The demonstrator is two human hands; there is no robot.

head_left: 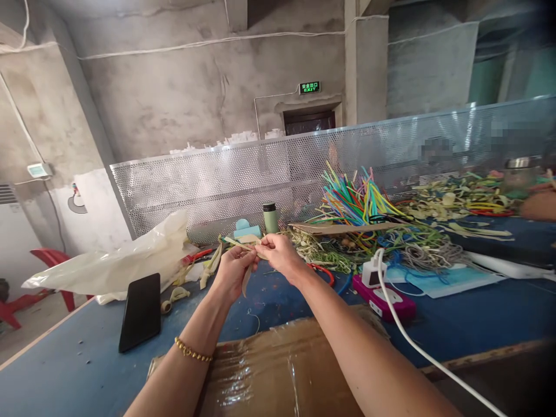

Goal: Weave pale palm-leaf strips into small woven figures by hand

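Over the blue table (87, 370), my two hands meet in front of me. My left hand (233, 271) is closed, pinching a pale, flat strip that looks like dried husk (246, 282); one end hangs below the fingers and another part sticks out to the upper left. Fingers of my right hand (278, 253) press together on the same strip, touching the left fingertips. The part between the fingers is hidden. Just left of my hands lie more pale husk pieces (211, 267) and a red-handled tool (195, 256), partly covered.
A taped cardboard piece (278, 370) lies under my forearms. Leftward are a black phone (141, 313) and a plastic bag (113, 260). Behind stand a green bottle (270, 219) and colourful stems (360, 200). At right, a white cable (408, 339) crosses near a magenta box (384, 298).
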